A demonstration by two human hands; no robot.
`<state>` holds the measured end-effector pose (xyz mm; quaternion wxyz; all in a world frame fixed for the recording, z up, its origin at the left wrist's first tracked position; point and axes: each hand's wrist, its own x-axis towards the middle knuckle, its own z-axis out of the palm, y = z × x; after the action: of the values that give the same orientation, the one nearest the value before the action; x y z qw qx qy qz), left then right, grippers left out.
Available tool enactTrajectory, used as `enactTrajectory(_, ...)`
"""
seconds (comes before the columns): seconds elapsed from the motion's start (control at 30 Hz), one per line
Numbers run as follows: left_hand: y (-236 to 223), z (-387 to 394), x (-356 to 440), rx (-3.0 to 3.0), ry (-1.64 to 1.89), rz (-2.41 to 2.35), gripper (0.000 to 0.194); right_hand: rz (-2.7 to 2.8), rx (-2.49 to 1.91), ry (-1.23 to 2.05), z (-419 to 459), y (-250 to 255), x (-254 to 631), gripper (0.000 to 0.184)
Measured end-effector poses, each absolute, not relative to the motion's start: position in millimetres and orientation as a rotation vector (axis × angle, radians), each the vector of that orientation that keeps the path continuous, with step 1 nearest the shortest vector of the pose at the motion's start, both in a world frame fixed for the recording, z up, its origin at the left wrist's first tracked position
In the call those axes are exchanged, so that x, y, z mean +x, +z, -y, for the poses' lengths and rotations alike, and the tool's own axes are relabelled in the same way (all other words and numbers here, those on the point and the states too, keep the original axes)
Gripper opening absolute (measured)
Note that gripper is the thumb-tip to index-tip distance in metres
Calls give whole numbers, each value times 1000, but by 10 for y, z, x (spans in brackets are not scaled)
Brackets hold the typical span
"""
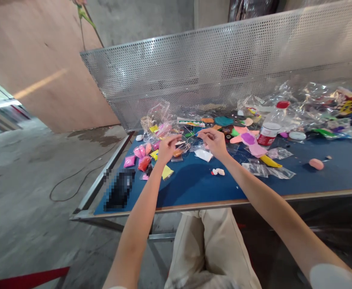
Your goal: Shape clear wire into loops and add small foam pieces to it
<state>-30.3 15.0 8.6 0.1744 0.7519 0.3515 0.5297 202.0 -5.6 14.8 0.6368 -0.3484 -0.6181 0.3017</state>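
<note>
Both my hands are raised over the middle of the blue table [188,188], a short gap apart. My left hand [168,148] has its fingers bent and close together, pointing right; what they hold, if anything, is too small to make out. My right hand [214,141] is closed in a pinch, with a tiny blue bit by its fingertips. Thin, clear, thread-like shapes show between the hands. Below my right hand lie a white packet [203,155] and small white lumps [218,171]. Yellow, red and pink clay packets [145,163] lie around my left hand.
A perforated metal panel [176,76] borders the table's back. At right stand a red-capped bottle [269,128], clear bags [308,104], a yellow piece [270,161] and a pink lump [316,163]. A pixelated dark object [120,188] lies at the left corner.
</note>
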Motion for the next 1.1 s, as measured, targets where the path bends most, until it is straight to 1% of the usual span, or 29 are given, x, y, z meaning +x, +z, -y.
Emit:
enactTrajectory(0.07, 115, -177, -382, 2000, 1941, -1173, 32, 1463, -859, 542, 65, 170, 2046, 24)
enactTrajectory(0.1, 133, -169, -402, 1972, 2098, -1219, 33, 1489, -888, 454, 65, 174, 2055, 23)
enactTrajectory(0.13, 155, -150, -406, 2021, 2166, -1232, 32, 1521, -910, 370, 65, 170, 2058, 23)
enactTrajectory(0.17, 176, -123, -392, 2146, 2132, -1215, 30, 1558, -924, 299, 63, 161, 2056, 23)
enactTrajectory(0.27, 224, -39, -284, 2574, 1749, -1027, 22, 1690, -936, 188, 62, 107, 2028, 23)
enactTrajectory(0.33, 231, -11, -214, 2657, 1637, -972, 20, 1757, -942, 140, 64, 73, 2008, 23)
enactTrajectory(0.37, 226, -8, -195, 2651, 1644, -988, 24, 1784, -945, 114, 66, 60, 2002, 23)
enactTrajectory(0.43, 211, -20, -192, 2610, 1692, -1061, 38, 1838, -946, 58, 69, 45, 1991, 24)
enactTrajectory(0.5, 195, -46, -219, 2609, 1658, -1102, 47, 1879, -936, 2, 76, 39, 1974, 25)
enactTrajectory(0.53, 189, -61, -233, 2628, 1601, -1102, 46, 1888, -924, -27, 81, 38, 1960, 25)
enactTrajectory(0.63, 185, -91, -246, 2648, 1420, -1063, 34, 1881, -866, -119, 102, 36, 1906, 26)
enactTrajectory(0.83, 215, -46, -180, 2453, 1250, -1047, 35, 1897, -828, -279, 112, 13, 1866, 28)
enactTrajectory(1.1, 201, -36, -119, 2487, 1122, -1034, 35, 2002, -848, -386, 52, -74, 1911, 34)
